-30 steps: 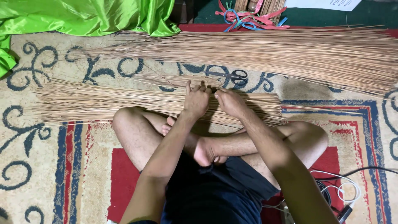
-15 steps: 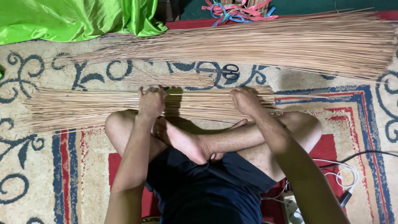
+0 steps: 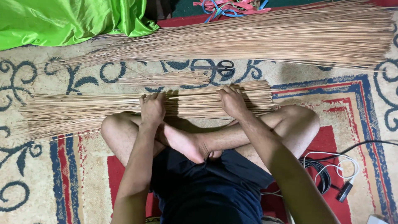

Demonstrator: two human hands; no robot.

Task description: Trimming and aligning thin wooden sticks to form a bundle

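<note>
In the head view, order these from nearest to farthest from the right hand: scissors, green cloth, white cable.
From the right hand:
1. Scissors, just beyond it on the carpet.
2. White cable, by the right knee.
3. Green cloth, far corner on the left.

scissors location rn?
Head view: the scissors lie flat on the patterned rug, upper centre, between the big far bundle of sticks and the near bundle of sticks, just beyond the right hand.

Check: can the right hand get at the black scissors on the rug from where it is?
Probably yes. The right hand rests on the near bundle of sticks, and the scissors lie just beyond it on open rug, with nothing over them. A short forward reach looks enough.
</note>
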